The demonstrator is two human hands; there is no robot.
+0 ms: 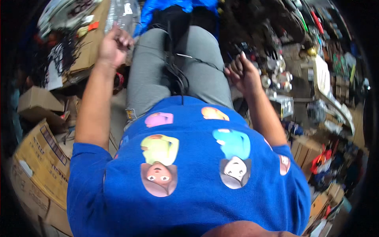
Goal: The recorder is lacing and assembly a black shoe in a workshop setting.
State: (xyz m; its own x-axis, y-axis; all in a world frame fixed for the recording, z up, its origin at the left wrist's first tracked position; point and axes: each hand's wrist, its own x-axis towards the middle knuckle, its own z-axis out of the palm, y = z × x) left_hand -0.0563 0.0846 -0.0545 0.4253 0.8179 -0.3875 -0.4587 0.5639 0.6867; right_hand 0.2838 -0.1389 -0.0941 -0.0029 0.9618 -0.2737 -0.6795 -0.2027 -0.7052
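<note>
Gripping a thin black wire point(197, 60), the right hand point(242, 73) has its fingers closed around it above the lap. The left hand point(114, 45) is curled shut near a clear plastic bag point(122, 14), beside cardboard boxes point(43, 158).

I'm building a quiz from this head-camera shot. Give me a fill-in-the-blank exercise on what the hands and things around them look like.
The right hand pinches a thin ____ cable that runs across the lap.
The left hand is raised beside a clear ____ bag.
The cardboard boxes lie on the person's ____ side.
The trousers are ____.

Missing words: black; plastic; left; grey
</note>
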